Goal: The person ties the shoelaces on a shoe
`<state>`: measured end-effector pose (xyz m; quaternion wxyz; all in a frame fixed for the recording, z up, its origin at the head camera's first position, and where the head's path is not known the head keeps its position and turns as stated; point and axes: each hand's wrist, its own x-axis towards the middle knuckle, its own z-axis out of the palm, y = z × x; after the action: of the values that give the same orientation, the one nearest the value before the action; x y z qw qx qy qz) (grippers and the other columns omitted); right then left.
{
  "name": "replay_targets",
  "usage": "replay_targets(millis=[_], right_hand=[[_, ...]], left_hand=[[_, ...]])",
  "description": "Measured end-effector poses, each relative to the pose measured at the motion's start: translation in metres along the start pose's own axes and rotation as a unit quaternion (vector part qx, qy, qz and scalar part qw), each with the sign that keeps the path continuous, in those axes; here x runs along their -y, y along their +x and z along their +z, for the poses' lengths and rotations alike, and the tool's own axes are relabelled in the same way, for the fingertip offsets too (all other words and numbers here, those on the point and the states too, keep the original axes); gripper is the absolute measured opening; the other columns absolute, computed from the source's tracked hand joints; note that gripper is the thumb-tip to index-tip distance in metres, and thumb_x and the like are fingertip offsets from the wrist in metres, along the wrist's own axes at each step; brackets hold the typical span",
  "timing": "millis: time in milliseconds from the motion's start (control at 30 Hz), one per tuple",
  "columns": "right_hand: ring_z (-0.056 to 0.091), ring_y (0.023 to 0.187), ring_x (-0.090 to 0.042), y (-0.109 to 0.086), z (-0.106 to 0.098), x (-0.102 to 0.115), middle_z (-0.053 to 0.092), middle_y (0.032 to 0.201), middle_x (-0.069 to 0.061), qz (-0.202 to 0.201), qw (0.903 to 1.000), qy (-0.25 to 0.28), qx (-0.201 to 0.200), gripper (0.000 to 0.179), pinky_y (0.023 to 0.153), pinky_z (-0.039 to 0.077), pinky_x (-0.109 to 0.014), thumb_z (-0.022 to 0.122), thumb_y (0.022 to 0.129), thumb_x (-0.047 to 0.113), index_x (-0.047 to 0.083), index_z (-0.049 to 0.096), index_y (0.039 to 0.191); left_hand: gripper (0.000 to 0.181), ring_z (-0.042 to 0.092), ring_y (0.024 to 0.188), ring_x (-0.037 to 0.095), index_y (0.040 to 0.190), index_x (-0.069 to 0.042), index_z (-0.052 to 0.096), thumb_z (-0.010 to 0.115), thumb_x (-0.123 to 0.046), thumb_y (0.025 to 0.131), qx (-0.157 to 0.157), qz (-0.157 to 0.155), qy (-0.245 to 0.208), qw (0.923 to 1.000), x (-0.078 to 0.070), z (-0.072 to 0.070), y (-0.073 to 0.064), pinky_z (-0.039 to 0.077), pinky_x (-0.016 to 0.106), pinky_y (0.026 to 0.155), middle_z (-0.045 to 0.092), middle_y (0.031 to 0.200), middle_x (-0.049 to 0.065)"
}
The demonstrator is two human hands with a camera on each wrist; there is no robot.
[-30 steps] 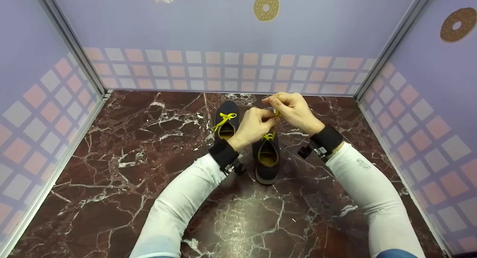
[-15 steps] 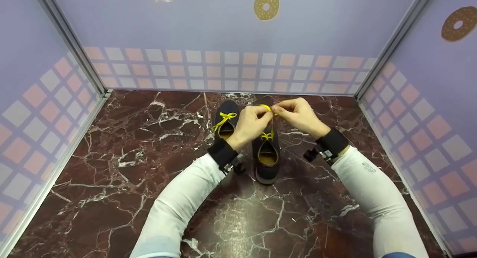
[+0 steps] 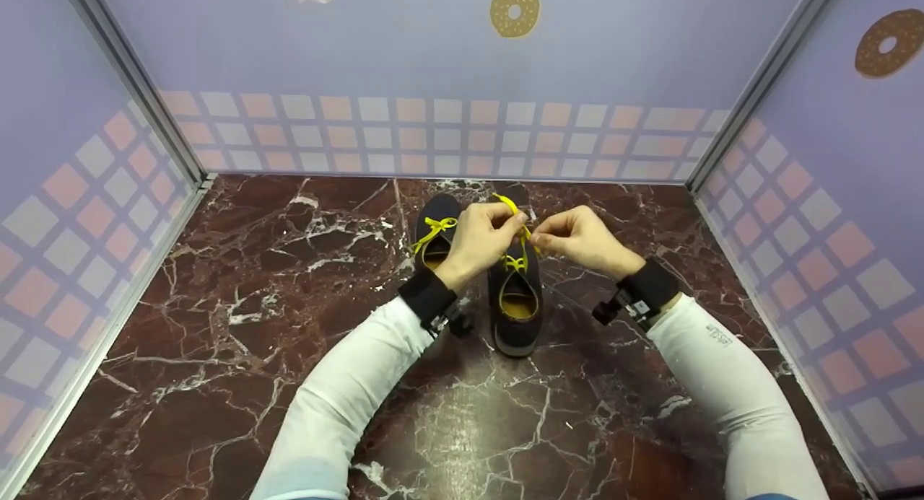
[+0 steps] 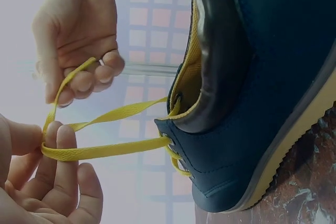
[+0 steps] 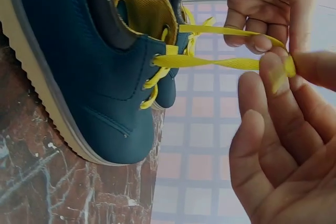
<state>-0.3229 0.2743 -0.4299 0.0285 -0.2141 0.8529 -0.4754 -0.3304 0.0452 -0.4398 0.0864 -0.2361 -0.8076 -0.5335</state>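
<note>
Two dark blue shoes with yellow lining stand side by side on the floor. The right shoe point(image 3: 517, 334) lies below my hands, toes pointing away, its yellow shoelace point(image 3: 515, 263) drawn up from the eyelets. Between thumb and fingers, my left hand point(image 3: 476, 240) pinches the lace; in the left wrist view, two strands point(image 4: 110, 151) run from there to the shoe. My right hand point(image 3: 585, 244), just to the right, pinches lace between thumb and index finger, as the right wrist view shows. The left shoe point(image 3: 439, 205), partly behind my left hand, has its lace tied in a bow point(image 3: 437, 229).
The floor point(image 3: 289, 341) is dark red and marbled, with white veins. Lilac panels with pink and white squares enclose it at the back point(image 3: 404, 67), left point(image 3: 43, 197) and right point(image 3: 852, 197). Each wrist carries a black band with a small camera.
My right hand has moved down and to the right, from above the left hand to beside it. My left hand shifted slightly. A lace end now shows beyond the left fingers.
</note>
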Motion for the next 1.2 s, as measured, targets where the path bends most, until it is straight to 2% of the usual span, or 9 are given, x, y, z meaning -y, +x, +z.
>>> replay_targets(millis=[133, 233, 467, 567, 667, 767, 1000, 1133, 1200], right_hand=[[0.070, 0.068, 0.000, 0.002, 0.005, -0.003, 0.085, 0.087, -0.015, -0.010, 0.9999, -0.002, 0.003, 0.015, 0.063, 0.054, -0.015, 0.077, 0.103, 0.007, -0.005, 0.087, 0.104], [0.071, 0.068, -0.001, 0.006, 0.008, -0.004, 0.085, 0.090, -0.019, -0.020, 0.9997, -0.007, -0.009, 0.012, 0.062, 0.054, -0.014, 0.082, 0.100, 0.007, -0.004, 0.087, 0.101], [0.064, 0.062, 0.000, 0.014, 0.013, -0.014, 0.078, 0.076, 0.003, -0.014, 0.9991, -0.006, -0.039, 0.011, 0.057, 0.051, -0.014, 0.086, 0.096, 0.005, -0.005, 0.082, 0.094], [0.069, 0.069, 0.000, 0.016, 0.015, -0.018, 0.080, 0.085, -0.008, -0.009, 0.9993, 0.006, -0.036, 0.014, 0.061, 0.056, -0.015, 0.082, 0.097, 0.001, -0.007, 0.077, 0.108], [0.074, 0.080, -0.004, 0.017, 0.018, -0.019, 0.082, 0.107, -0.027, -0.002, 0.9996, 0.025, -0.008, 0.036, 0.066, 0.060, -0.019, 0.074, 0.102, 0.001, -0.006, 0.068, 0.137], [0.075, 0.077, -0.010, 0.016, 0.021, -0.017, 0.079, 0.114, -0.035, -0.001, 0.9982, 0.056, 0.019, 0.049, 0.065, 0.061, -0.020, 0.065, 0.106, 0.000, -0.005, 0.057, 0.155], [0.074, 0.064, -0.011, 0.013, 0.032, -0.017, 0.083, 0.091, -0.012, -0.011, 0.9918, 0.125, 0.025, 0.039, 0.059, 0.062, -0.023, 0.050, 0.106, -0.007, -0.013, 0.068, 0.141], [0.075, 0.064, -0.009, 0.011, 0.032, -0.015, 0.083, 0.088, 0.001, -0.005, 0.9917, 0.129, 0.002, 0.037, 0.061, 0.063, -0.023, 0.053, 0.104, -0.007, -0.015, 0.072, 0.135], [0.075, 0.067, -0.008, 0.011, 0.030, -0.014, 0.085, 0.091, 0.002, -0.007, 0.9906, 0.136, -0.010, 0.037, 0.062, 0.063, -0.021, 0.057, 0.101, -0.008, -0.016, 0.072, 0.135]], left_hand=[[0.022, 0.059, 0.067, 0.004, 0.095, -0.006, 0.086, 0.076, -0.021, 0.106, 0.000, 0.009, 0.014, 0.9999, -0.001, -0.001, 0.001, 0.042, 0.019, 0.064, 0.083, 0.084, 0.013], [0.020, 0.057, 0.069, 0.007, 0.095, -0.007, 0.087, 0.077, -0.021, 0.105, -0.005, 0.018, 0.026, 0.9995, -0.002, -0.001, 0.001, 0.041, 0.020, 0.066, 0.082, 0.084, 0.010], [0.019, 0.062, 0.073, 0.010, 0.099, -0.009, 0.089, 0.077, -0.023, 0.104, -0.005, 0.030, 0.057, 0.9979, -0.005, 0.000, 0.000, 0.042, 0.022, 0.069, 0.086, 0.090, 0.007], [0.018, 0.064, 0.073, 0.014, 0.100, -0.009, 0.089, 0.077, -0.023, 0.104, -0.005, 0.034, 0.063, 0.9974, -0.006, 0.001, -0.001, 0.041, 0.022, 0.068, 0.087, 0.093, 0.007], [0.018, 0.071, 0.076, 0.020, 0.104, -0.010, 0.090, 0.078, -0.023, 0.104, -0.008, 0.035, 0.067, 0.9971, -0.006, 0.000, -0.001, 0.043, 0.022, 0.068, 0.088, 0.097, 0.008], [0.017, 0.076, 0.080, 0.024, 0.108, -0.011, 0.090, 0.078, -0.023, 0.104, -0.014, 0.035, 0.070, 0.9969, -0.006, 0.000, -0.002, 0.045, 0.023, 0.068, 0.089, 0.101, 0.007], [0.016, 0.082, 0.089, 0.024, 0.108, -0.012, 0.091, 0.079, -0.021, 0.102, -0.014, 0.026, 0.067, 0.9973, -0.002, 0.001, -0.006, 0.051, 0.027, 0.072, 0.089, 0.104, 0.005], [0.016, 0.084, 0.096, 0.025, 0.110, -0.012, 0.091, 0.081, -0.020, 0.101, -0.015, 0.026, 0.058, 0.9979, -0.001, 0.001, -0.007, 0.057, 0.029, 0.078, 0.089, 0.108, 0.006], [0.016, 0.084, 0.095, 0.026, 0.111, -0.011, 0.091, 0.081, -0.019, 0.101, -0.015, 0.028, 0.052, 0.9982, 0.000, 0.000, -0.007, 0.057, 0.029, 0.077, 0.089, 0.109, 0.007]])
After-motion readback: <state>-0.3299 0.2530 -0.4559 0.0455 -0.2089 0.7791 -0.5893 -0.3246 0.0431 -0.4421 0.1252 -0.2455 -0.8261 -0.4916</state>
